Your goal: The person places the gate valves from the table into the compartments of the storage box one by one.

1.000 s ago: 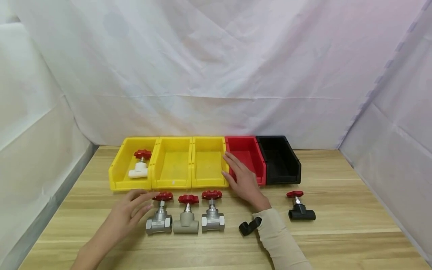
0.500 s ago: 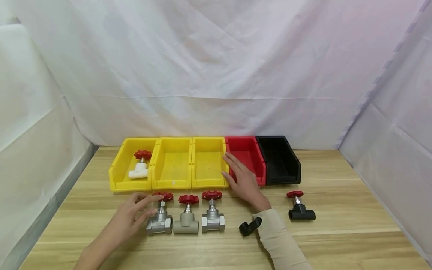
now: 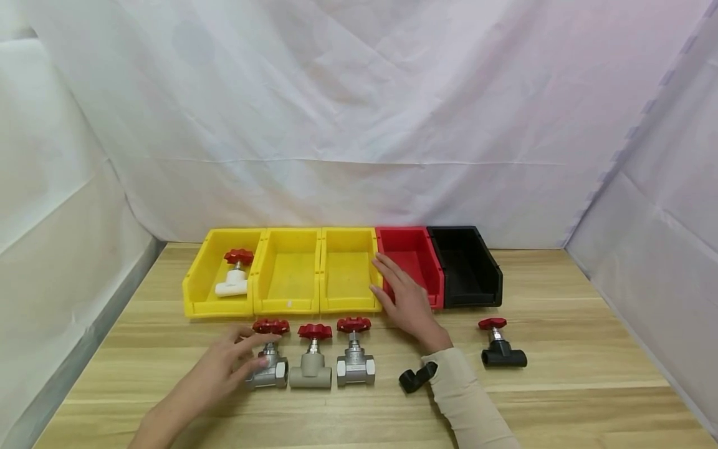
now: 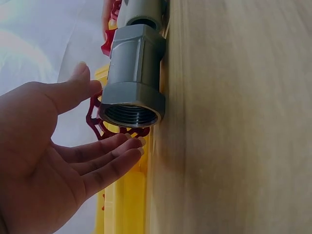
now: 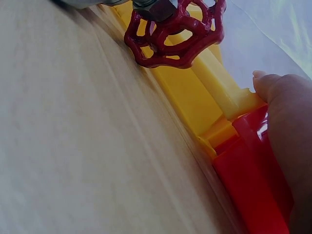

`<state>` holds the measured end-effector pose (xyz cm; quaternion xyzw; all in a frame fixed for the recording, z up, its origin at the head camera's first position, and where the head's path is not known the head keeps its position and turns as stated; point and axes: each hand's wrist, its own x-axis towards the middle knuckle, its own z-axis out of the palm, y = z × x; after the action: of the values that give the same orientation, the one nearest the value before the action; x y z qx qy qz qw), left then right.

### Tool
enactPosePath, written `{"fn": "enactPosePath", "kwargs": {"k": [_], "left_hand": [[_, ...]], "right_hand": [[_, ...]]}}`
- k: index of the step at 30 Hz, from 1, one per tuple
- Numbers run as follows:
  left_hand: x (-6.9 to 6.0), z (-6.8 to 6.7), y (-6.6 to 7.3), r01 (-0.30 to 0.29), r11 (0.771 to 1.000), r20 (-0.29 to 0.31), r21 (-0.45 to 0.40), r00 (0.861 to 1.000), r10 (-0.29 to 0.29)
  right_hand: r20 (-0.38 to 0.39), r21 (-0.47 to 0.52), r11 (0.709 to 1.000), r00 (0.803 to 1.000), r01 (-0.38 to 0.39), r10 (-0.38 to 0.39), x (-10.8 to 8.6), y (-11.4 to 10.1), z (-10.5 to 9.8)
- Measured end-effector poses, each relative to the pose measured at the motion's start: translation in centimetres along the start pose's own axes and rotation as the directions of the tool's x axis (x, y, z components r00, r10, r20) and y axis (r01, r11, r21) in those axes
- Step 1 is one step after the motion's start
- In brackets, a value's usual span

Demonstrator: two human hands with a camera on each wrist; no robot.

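At the left end of a row of three valves stands a silver metal valve [image 3: 275, 371] with a red handwheel. My left hand [image 3: 220, 366] is beside it, thumb and fingers spread on either side of its stem and handwheel. In the left wrist view the valve's threaded opening [image 4: 132, 116] faces the camera; firm contact cannot be told. A grey plastic valve [image 3: 311, 371] and a second metal valve [image 3: 356, 368] stand to the right. My right hand [image 3: 412, 305] rests with extended fingers on the edge between the third yellow bin [image 3: 349, 304] and the red bin [image 3: 436, 280].
The leftmost yellow bin [image 3: 193, 293] holds a white valve [image 3: 232, 284] with a red wheel. Beside it is another yellow bin [image 3: 286, 305]. A black bin [image 3: 493, 290] ends the row. A black fitting [image 3: 417, 377] and a black valve [image 3: 503, 355] lie at right.
My left hand has moved rightward, its fingers coming around the leftmost metal valve below its handwheel. The right hand has kept its place on the bin edge.
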<state>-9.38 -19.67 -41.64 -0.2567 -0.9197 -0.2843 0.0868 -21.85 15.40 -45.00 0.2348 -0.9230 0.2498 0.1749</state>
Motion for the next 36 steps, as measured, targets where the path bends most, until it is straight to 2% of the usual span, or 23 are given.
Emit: {"fn": "enactPosePath", "kwargs": {"k": [6,13,17,21,28,36], "left_hand": [[0.0,0.2,-0.1,-0.021,1.0,0.08,-0.004,0.997,0.021],[0.1,0.4,-0.1,-0.088,0.996,0.102,-0.012,0.991,0.089],[0.2,0.6,0.0,-0.096,0.995,0.126,0.002,0.988,0.095],[0.2,0.7,0.2,-0.06,0.998,0.158,-0.001,0.986,0.06],[0.2,0.8,1.0,0.043,0.999,0.189,0.011,0.981,-0.044],[0.4,1.3,2.1,0.167,0.984,0.198,0.062,0.964,-0.176]], "right_hand": [[-0.002,-0.002,1.0,1.0,0.012,-0.012,0.0,0.1,0.0],[-0.008,-0.006,1.0,1.0,0.025,-0.025,0.0,0.1,0.0],[-0.007,-0.007,1.0,1.0,0.022,-0.022,0.0,0.1,0.0],[-0.002,-0.001,1.0,1.0,0.02,-0.02,0.0,0.1,-0.1],[-0.004,0.001,1.0,1.0,0.03,-0.03,0.0,0.1,-0.1],[0.01,-0.001,1.0,1.0,0.011,-0.011,0.0,0.2,-0.1]]}}
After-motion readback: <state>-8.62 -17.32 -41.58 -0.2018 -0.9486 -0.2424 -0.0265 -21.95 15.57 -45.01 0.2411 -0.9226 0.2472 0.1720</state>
